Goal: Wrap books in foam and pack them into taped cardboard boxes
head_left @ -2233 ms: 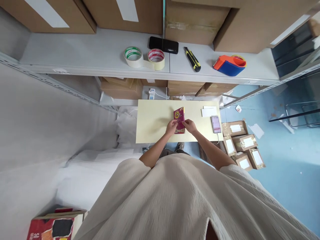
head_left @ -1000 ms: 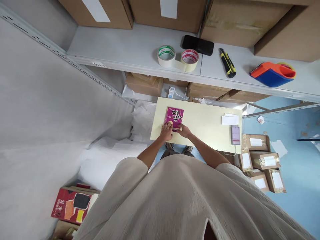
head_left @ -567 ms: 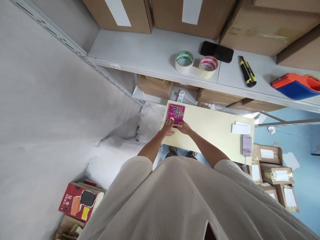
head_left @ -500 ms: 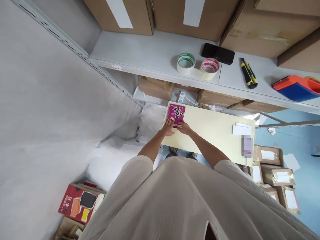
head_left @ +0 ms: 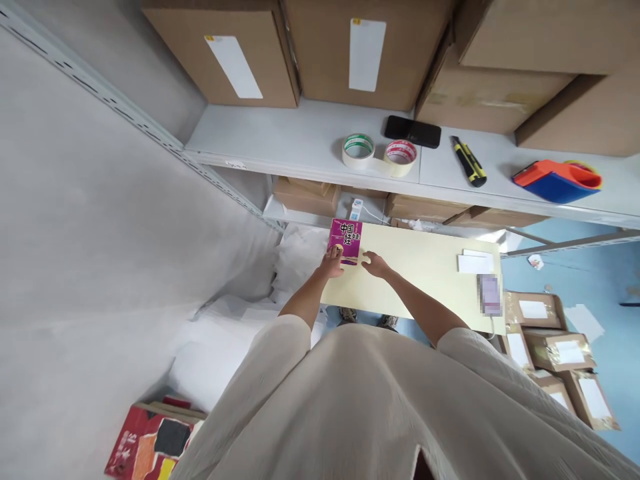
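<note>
A purple book (head_left: 353,252) with large Chinese characters on its cover lies at the left end of the pale yellow table (head_left: 400,267). My left hand (head_left: 331,262) rests on the lower left part of the cover, fingers stretched out and thumb spread to the side. Just right of the book, my right hand (head_left: 376,265) is open and apart from it, with nothing in its fingers.
Above the table's back edge runs a grey shelf (head_left: 280,140) with two tape rolls (head_left: 358,152), a black phone (head_left: 413,131), a utility knife (head_left: 469,162) and a tape dispenser (head_left: 555,180). White slips (head_left: 475,263) lie at the table's right. Cardboard boxes (head_left: 560,350) stand on the floor.
My right hand has let go of the book's lower right edge and moved slightly right. My left hand stays on the cover. The camera view has shifted, showing more of the shelf.
</note>
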The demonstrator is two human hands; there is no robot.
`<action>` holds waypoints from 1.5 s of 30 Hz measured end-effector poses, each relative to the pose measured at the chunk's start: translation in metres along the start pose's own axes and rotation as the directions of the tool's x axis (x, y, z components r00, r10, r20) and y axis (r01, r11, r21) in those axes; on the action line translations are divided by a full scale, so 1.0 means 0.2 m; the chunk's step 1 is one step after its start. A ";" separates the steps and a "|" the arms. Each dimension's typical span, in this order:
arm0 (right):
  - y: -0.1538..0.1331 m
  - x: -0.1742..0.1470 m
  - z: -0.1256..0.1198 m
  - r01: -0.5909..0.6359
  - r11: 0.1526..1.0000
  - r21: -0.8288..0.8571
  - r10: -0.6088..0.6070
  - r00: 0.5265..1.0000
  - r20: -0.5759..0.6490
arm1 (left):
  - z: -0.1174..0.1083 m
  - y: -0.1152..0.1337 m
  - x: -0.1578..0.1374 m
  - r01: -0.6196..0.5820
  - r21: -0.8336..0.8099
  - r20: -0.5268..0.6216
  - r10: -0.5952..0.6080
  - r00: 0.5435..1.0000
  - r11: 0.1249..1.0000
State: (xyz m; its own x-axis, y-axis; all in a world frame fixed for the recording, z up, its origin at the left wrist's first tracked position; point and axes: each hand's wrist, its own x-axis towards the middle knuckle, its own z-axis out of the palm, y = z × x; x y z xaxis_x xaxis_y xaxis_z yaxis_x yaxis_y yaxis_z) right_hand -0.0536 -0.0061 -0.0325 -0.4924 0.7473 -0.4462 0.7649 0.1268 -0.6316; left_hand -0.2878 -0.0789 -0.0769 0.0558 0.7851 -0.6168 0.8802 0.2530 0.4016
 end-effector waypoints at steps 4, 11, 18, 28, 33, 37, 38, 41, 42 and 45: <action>0.18 -0.20 -0.26 -0.079 0.994 0.078 0.087 0.990 -0.111 | 0.00 0.07 -0.03 0.069 0.040 -0.057 -0.067 0.996 0.997; 0.48 -0.52 -1.05 0.153 0.987 0.047 -0.096 0.802 -0.590 | 0.17 0.24 -0.14 0.097 0.082 -0.184 -0.080 0.980 0.992; 0.62 -0.67 -1.98 -0.035 0.929 -0.367 -0.301 0.506 -0.809 | 0.29 0.54 -0.19 0.046 0.053 -0.178 -0.035 0.983 0.998; 0.80 -0.59 -2.25 -0.158 0.857 -0.490 -0.301 0.619 -0.726 | 0.44 0.83 -0.25 -0.050 -0.023 -0.226 0.044 0.973 0.998; 0.84 -0.70 -2.15 -0.162 0.844 -0.512 -0.324 0.607 -0.726 | 0.48 0.87 -0.27 -0.043 -0.042 -0.193 0.034 0.981 0.998; 0.87 -0.87 -1.94 -0.151 0.869 -0.472 -0.302 0.593 -0.746 | 0.49 0.92 -0.25 -0.056 -0.048 -0.149 0.048 0.988 0.997; 0.89 -0.91 -1.86 -0.142 0.881 -0.452 -0.292 0.590 -0.753 | 0.49 0.93 -0.24 -0.063 -0.046 -0.137 0.056 0.989 0.997; 0.97 -1.01 -1.57 -0.140 0.924 -0.357 -0.196 0.627 -0.754 | 0.50 0.97 -0.21 -0.084 -0.033 -0.106 0.080 0.991 0.996; 1.00 -1.03 -1.46 -0.153 0.938 -0.312 -0.140 0.655 -0.743 | 0.50 0.97 -0.20 -0.092 -0.030 -0.100 0.088 0.991 0.995; 1.11 -1.08 -1.13 -0.233 0.959 -0.159 0.074 0.753 -0.654 | 0.51 0.97 -0.18 -0.125 -0.033 -0.096 0.121 0.988 0.992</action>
State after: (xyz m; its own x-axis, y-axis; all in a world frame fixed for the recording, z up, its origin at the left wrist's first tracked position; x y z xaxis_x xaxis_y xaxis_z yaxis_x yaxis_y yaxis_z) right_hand 0.3165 0.0075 0.0675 -0.0421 0.9986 0.0318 0.9148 0.0514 -0.4007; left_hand -0.0697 -0.1161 -0.0458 0.1170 0.8605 -0.4959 0.8502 0.1713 0.4978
